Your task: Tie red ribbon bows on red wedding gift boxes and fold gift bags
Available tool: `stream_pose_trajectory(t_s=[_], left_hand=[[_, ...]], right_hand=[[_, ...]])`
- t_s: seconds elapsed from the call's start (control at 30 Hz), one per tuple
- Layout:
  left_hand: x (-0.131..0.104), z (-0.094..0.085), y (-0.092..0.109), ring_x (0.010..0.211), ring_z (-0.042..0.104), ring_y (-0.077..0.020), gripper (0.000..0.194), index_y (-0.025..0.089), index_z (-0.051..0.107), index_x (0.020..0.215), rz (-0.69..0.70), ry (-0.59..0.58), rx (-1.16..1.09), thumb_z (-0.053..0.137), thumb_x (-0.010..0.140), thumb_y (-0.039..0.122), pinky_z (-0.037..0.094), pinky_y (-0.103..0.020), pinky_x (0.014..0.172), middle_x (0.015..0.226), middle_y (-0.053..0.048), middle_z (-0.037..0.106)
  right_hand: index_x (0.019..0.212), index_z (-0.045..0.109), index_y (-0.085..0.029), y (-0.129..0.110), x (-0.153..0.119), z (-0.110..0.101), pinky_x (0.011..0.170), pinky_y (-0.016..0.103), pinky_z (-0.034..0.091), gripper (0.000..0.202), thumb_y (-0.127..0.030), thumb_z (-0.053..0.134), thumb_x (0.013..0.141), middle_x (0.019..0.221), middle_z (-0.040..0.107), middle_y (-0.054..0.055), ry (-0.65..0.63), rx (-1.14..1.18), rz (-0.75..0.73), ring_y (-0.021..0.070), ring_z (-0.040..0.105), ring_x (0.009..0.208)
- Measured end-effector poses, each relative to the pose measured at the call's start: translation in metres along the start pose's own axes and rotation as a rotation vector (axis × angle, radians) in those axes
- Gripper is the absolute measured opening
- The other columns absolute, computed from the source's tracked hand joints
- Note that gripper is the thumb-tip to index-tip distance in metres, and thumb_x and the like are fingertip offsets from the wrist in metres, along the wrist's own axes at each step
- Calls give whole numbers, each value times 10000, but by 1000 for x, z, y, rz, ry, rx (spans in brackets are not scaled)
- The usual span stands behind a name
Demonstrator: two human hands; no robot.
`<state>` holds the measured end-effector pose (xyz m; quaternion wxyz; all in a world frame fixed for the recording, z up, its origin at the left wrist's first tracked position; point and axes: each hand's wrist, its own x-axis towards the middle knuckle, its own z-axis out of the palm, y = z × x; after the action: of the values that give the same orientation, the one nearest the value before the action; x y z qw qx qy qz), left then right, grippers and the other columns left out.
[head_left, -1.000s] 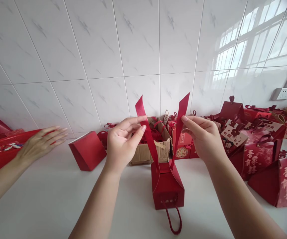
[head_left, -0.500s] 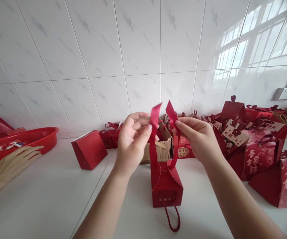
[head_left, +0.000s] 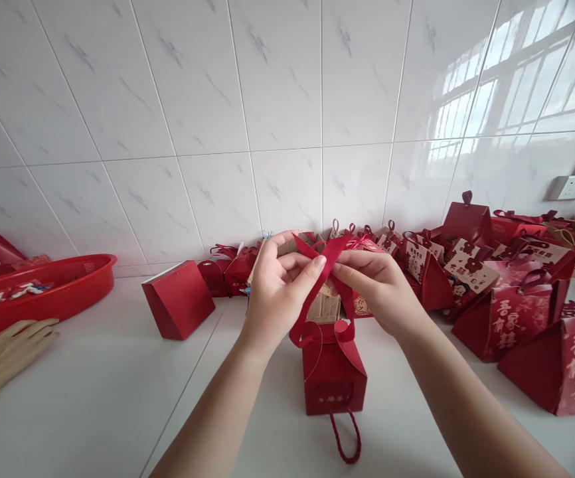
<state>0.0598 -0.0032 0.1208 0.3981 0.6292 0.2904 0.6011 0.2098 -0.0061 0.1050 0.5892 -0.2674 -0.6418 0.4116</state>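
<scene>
A small red gift box (head_left: 336,378) stands on the white tabletop between my forearms, its curved top flaps folded in and a twisted cord handle (head_left: 346,443) lying in front of it. A red ribbon (head_left: 334,250) rises from both sides of the box top, and its two ends cross above it. My left hand (head_left: 280,285) pinches the ribbon between thumb and fingers near the crossing. On the other side, my right hand (head_left: 374,285) is closed on the ribbon just under the crossing. The fingertips of the two hands nearly meet.
At the left, another person's hand (head_left: 11,358) rests beside a red plastic basket (head_left: 88,282) holding small wrapped pieces. A plain red box (head_left: 180,300) stands nearby. Behind my hands is a cardboard box (head_left: 325,307). Many red gift boxes (head_left: 509,318) crowd the right side along the tiled wall.
My hands have come together, and the ribbon ends, upright and apart before, now cross each other. The other person's hand has slid left, away from the basket's rim.
</scene>
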Motion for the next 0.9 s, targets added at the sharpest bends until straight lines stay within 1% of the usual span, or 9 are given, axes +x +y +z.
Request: stream_pose_trajectory(t_s=[0.1, 0.17, 0.3, 0.37, 0.5, 0.6, 0.67, 0.77, 0.9], left_hand=[[1, -3, -1, 656, 643, -120, 393, 191, 501, 1089, 5, -4, 15, 706, 773, 305, 523, -229, 634, 707, 24, 679], [2, -3, -1, 628, 632, -113, 280, 178, 550, 978, 24, -19, 52, 699, 778, 305, 511, -216, 600, 676, 23, 665], [1, -1, -2, 592, 609, -98, 155, 169, 581, 763, 106, -8, 165, 699, 773, 269, 488, -199, 567, 642, 21, 638], [1, -2, -3, 625, 616, -112, 146, 170, 594, 770, 115, -7, 195, 702, 766, 267, 501, -220, 598, 676, 12, 638], [4, -5, -3, 770, 627, -145, 208, 177, 590, 955, -49, -173, 127, 660, 802, 299, 511, -272, 704, 834, -21, 663], [7, -9, -2, 687, 564, -114, 175, 157, 619, 936, -194, -286, 131, 600, 841, 304, 465, -253, 676, 738, -3, 626], [8, -11, -2, 640, 527, -107, 166, 154, 640, 881, -238, -317, 145, 554, 862, 294, 435, -247, 646, 654, 13, 587], [9, -12, -2, 678, 554, -126, 195, 162, 636, 766, -270, -342, 131, 516, 864, 280, 431, -266, 676, 661, 4, 603], [9, -10, -2, 782, 601, -168, 229, 173, 634, 704, -308, -329, 145, 526, 842, 321, 431, -299, 753, 708, -8, 646]], right_hand=[[834, 720, -213, 3, 1, -2, 617, 211, 482, 89, -274, 655, 824, 727, 656, -8, -13, 80, 7, 100, 586, 673], [804, 705, -208, 3, 2, -2, 628, 207, 488, 85, -288, 678, 811, 725, 649, -13, -36, 124, 21, 91, 585, 664], [684, 637, -172, 4, 4, -1, 570, 194, 461, 247, -379, 679, 811, 645, 631, -7, -15, 123, 87, 90, 586, 615], [671, 621, -170, 6, 5, -1, 566, 190, 458, 267, -391, 681, 808, 645, 643, -3, 12, 171, 121, 88, 594, 611], [687, 641, -174, 12, 9, -3, 608, 206, 482, 229, -368, 699, 795, 645, 643, -10, 58, 271, 129, 89, 599, 611], [686, 641, -181, 15, 12, -9, 634, 232, 487, 219, -360, 687, 802, 640, 628, -13, 62, 267, 87, 104, 594, 622], [674, 633, -186, 15, 12, -15, 639, 243, 478, 218, -346, 668, 817, 623, 601, -20, 22, 232, 69, 109, 582, 622], [696, 648, -191, 12, 10, -25, 653, 250, 461, 181, -304, 637, 837, 659, 591, -14, -79, 85, -17, 115, 567, 660], [720, 644, -178, 2, 6, -34, 632, 263, 432, 129, -194, 590, 835, 692, 586, 4, -179, -316, -275, 123, 534, 677]])
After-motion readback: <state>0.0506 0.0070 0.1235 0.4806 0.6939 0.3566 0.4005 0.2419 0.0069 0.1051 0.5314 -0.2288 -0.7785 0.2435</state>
